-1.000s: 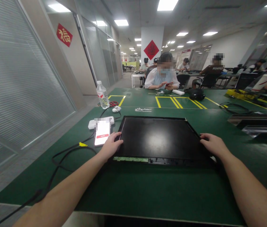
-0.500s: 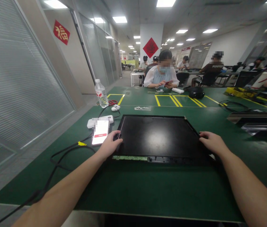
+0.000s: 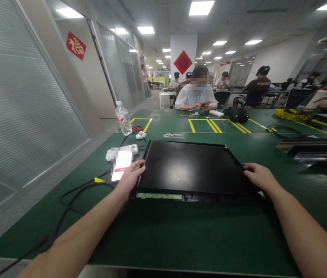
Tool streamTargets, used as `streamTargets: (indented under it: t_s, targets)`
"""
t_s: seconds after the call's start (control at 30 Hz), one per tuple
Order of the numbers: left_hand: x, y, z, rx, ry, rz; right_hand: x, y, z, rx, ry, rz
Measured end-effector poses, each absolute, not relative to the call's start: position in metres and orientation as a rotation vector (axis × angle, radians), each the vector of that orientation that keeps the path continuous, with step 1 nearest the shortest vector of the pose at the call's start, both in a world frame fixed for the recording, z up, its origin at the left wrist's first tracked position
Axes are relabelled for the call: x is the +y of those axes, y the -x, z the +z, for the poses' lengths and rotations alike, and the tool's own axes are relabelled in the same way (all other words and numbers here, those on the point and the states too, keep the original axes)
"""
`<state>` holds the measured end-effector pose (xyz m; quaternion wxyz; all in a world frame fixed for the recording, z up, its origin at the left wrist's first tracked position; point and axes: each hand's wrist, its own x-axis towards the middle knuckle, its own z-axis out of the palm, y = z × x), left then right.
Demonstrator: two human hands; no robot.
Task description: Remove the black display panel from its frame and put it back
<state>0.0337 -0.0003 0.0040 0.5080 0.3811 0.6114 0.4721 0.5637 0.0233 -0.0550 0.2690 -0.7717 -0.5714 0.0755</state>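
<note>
A black flat display panel (image 3: 191,166) lies on the green table (image 3: 181,231), with a green circuit strip along its near edge. My left hand (image 3: 129,176) grips the panel's left edge, fingers curled onto it. Over the panel's right edge my right hand (image 3: 258,176) is closed, holding that side. The panel's left side looks slightly raised off the table.
A lit phone (image 3: 121,165) and a white power bank (image 3: 119,150) lie just left of the panel, with black cables (image 3: 76,191) trailing toward me. A water bottle (image 3: 122,118), red scissors and a mouse stand further back. A person sits across the table; another panel (image 3: 314,152) lies right.
My left hand has shifted along the panel's left edge and the panel's left side has lifted a little. My right hand stays on the right edge.
</note>
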Motion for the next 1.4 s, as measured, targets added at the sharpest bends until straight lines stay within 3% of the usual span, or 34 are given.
streamTargets:
  t_s: [0.33,1.4]
  targets:
    - [-0.002,-0.024,-0.007,1.301,-0.913,1.029,0.023,-0.562,-0.054,-1.531,2.094,0.234]
    - [-0.006,-0.031,-0.003,1.143,-1.155,1.197,0.022,-0.552,-0.054,-1.457,2.081,0.233]
